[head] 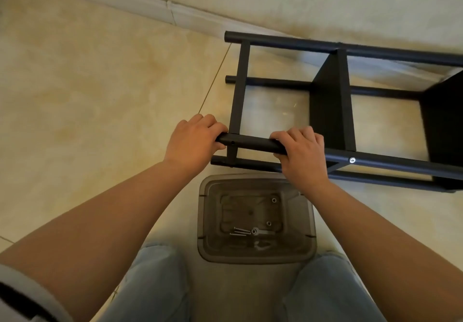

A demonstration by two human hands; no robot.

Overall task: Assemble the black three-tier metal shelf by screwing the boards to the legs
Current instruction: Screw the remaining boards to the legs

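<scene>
We gripped the near leg (253, 145) of the black shelf (333, 101), lying sideways on the floor (100, 83), left hand (194, 141) and right hand (302, 156) fingers curled around it, above a tray (208, 221) of screws (240, 232).

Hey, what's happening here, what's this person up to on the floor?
A person is putting together a black metal shelf that lies on its side on the floor. Both hands grip the same near leg: the left hand at its end, the right hand further along. One screw already sits in that leg, and a hole near the left hand is empty. A grey plastic tray by the knees holds a few loose screws.
</scene>
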